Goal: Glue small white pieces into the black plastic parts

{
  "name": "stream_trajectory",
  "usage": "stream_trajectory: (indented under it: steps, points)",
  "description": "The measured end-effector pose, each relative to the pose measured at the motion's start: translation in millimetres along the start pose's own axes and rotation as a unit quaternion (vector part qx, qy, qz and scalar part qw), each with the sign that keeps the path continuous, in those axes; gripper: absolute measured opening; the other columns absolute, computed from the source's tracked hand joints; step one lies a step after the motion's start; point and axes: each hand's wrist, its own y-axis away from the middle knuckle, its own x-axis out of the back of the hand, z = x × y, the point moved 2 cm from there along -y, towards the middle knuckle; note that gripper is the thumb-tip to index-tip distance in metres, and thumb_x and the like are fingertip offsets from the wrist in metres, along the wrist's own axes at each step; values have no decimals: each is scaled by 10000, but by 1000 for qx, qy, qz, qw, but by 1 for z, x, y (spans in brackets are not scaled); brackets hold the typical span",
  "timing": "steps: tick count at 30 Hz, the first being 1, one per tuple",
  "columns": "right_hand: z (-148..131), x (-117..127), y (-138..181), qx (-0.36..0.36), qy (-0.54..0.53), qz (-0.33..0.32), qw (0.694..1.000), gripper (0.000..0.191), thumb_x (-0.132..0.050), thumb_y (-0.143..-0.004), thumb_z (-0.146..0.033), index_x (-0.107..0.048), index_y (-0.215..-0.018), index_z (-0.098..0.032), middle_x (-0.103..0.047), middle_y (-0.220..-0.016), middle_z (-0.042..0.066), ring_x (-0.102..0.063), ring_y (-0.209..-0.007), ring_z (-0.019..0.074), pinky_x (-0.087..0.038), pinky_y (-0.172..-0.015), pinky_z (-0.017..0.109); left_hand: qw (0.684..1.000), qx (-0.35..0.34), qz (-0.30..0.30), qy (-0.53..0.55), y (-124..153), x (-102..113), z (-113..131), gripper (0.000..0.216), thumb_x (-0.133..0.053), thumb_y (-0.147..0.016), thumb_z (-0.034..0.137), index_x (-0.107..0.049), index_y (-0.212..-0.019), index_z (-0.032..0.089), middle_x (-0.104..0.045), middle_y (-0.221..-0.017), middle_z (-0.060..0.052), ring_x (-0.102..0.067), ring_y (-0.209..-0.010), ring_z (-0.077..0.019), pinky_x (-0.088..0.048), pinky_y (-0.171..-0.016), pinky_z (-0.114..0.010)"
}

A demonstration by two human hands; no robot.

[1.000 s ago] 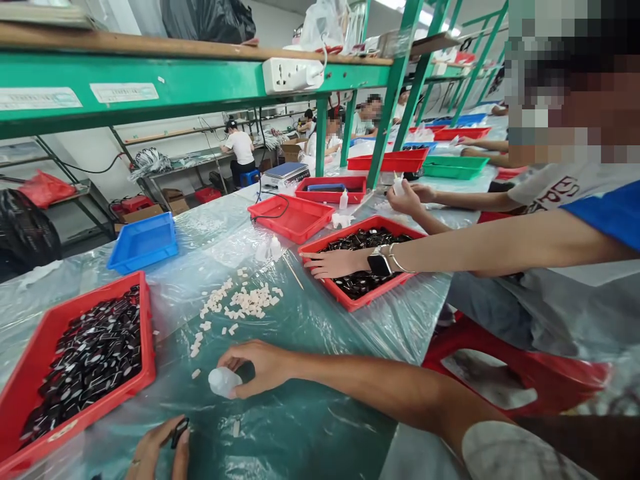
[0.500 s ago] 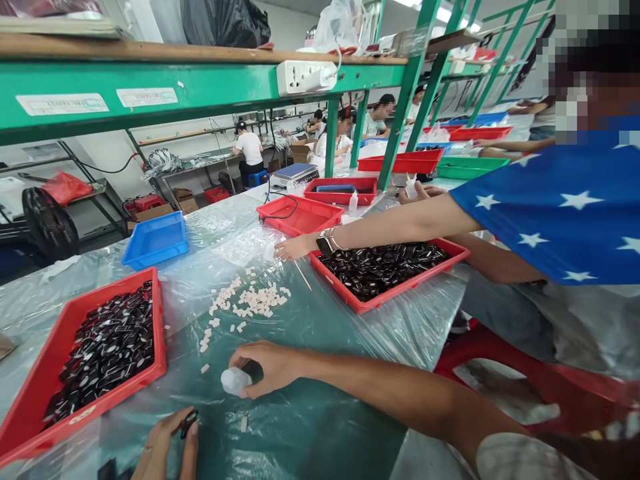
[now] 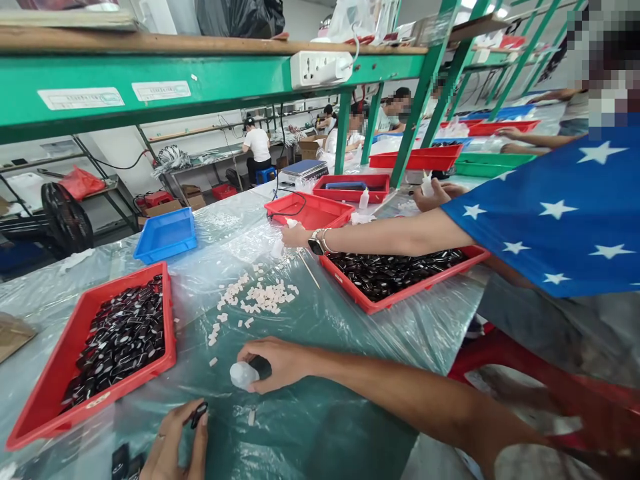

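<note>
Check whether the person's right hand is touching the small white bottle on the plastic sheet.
Touching. The head view shows the right hand with thumb and fingers closed around the small white bottle, no gap between them.

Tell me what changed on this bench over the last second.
The co-worker's hand left the rim of the right red tray and reached further across the table toward the far red tray; that person leaned in, their blue starred sleeve filling more of the view. Unchanged: the right hand holds the small white bottle, the left hand pinches a black part, and the white pieces lie scattered.
</note>
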Motion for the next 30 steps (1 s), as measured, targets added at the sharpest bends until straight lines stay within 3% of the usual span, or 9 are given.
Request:
stream_trajectory:
  steps: [8, 15, 22, 27, 30]
  points:
    - [-5, 2, 4, 2, 23, 7, 1000, 523, -799, -866, -483, -660, -1334, -295, -739, -1355, 86, -722, -1190, 291, -552, -889, 312, 999, 50, -2, 8, 8, -6, 6, 193, -507, -1049, 451, -659, -1133, 369, -806, -1006, -36, -843, -886, -286, -750, -835, -427]
    - [12, 0, 1, -10, -78, 56, 995, 481, -867, -784, -388, -640, -1181, -237, -742, -1262, 96, -689, -1251, 319, -509, -1045, 375, 999, 12, -21, 31, 7, -2, 17, 152, -571, -1068, 376, -669, -1162, 308, -793, -1029, -41, -815, -905, -254, -707, -838, -384]
    - [37, 19, -4, -32, -180, 83, 980, 468, -712, -925, -540, -454, -1177, -243, -758, -1117, 90, -737, -1018, 227, -552, -820, 302, 999, 16, -22, 46, 10, -2, 25, 160, -554, -1094, 329, -662, -1201, 277, -784, -1068, -50, -790, -987, -227, -668, -924, -346]
    - [27, 17, -3, -17, -135, 84, 987, 484, -809, -845, -396, -550, -1209, -211, -719, -1248, 107, -688, -1213, 238, -514, -1043, 349, 998, 3, -29, 48, 10, 3, 29, 170, -565, -1091, 280, -658, -1233, 266, -774, -1107, -45, -782, -1028, -210, -652, -974, -326]
    - [21, 13, -4, -25, -80, 48, 995, 527, -880, -773, -310, -615, -1214, -196, -717, -1297, 113, -685, -1246, 269, -510, -1072, 367, 999, -9, -24, 47, 13, -3, 26, 168, -562, -1094, 332, -660, -1213, 267, -769, -1097, -38, -785, -1010, -215, -650, -950, -322]
